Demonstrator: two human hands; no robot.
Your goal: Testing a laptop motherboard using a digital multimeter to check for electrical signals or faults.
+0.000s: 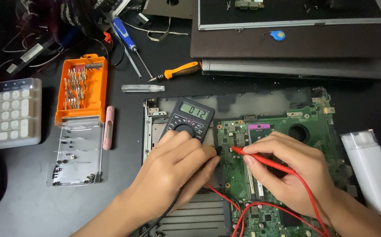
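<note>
An opened laptop base with a green circuit board [313,131] lies in front of me. A black multimeter [189,117] with a grey screen rests on its left part. My left hand [175,169] grips a black probe, its tip [219,150] touching the board's left edge. My right hand [287,169] pinches a red probe [261,159] whose tip meets the board close to the black one. Red leads [261,206] loop over the board's lower part.
An orange bit set [81,87] with a clear lid holding small screws [74,153] sits left, beside a pink tool [108,127] and a white keyboard [8,112]. Screwdrivers [177,71] and stacked laptops [296,48] lie behind. A white kit case [373,171] stands right.
</note>
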